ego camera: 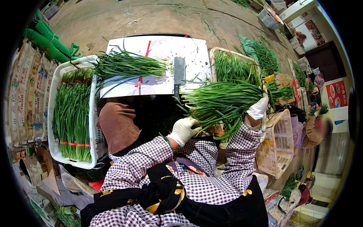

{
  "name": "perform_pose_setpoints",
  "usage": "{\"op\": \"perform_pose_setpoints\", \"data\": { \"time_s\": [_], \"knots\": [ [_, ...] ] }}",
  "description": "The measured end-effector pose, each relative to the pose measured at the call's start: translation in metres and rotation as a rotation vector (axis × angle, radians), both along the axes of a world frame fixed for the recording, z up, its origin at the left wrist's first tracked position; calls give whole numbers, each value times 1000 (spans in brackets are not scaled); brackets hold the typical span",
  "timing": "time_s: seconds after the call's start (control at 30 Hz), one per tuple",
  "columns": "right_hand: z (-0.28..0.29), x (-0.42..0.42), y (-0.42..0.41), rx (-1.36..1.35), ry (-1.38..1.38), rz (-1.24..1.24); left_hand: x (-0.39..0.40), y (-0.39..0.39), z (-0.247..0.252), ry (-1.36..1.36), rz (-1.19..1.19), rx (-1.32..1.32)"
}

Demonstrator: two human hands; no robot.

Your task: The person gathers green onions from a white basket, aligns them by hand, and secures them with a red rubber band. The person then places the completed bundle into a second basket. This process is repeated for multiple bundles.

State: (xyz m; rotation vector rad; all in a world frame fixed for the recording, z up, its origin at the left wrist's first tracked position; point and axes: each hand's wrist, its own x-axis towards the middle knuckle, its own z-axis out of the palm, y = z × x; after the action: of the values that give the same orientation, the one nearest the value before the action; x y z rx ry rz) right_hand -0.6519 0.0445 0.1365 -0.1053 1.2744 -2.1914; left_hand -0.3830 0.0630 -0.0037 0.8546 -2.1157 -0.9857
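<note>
A large loose bunch of long green leafy vegetables, resembling Chinese chives [224, 96], lies sideways with its pale stem ends to the left. My right hand [258, 105], in a white glove, grips its leafy end. My left hand [185, 131], gloved too, has its fingers curled at the lower stem ends; whether it pinches any stalk is unclear. Beyond them, a smaller bunch [136, 65] rests on a white board [124, 89] across a red strip [148, 48]. A cleaver [179, 71] lies flat on the board, its dark handle towards me.
At left stands a white plastic crate [93, 119] of bunches tied with red bands. A second crate [212, 54] of loose greens is right of the board. An empty-looking crate [273, 144] stands at right. Another person [313, 130] is farther right. Cut leaves litter the floor.
</note>
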Motion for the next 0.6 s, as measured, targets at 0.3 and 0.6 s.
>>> {"op": "perform_pose_setpoints", "data": {
  "time_s": [0.3, 0.6],
  "knots": [
    [6, -2, 4, -60, 69, 47, 38, -2, -44, -584, -161, -60],
    [4, -1, -1, -36, 2, -31, 2, -1, 8, 39, -48, -122]
  ]
}}
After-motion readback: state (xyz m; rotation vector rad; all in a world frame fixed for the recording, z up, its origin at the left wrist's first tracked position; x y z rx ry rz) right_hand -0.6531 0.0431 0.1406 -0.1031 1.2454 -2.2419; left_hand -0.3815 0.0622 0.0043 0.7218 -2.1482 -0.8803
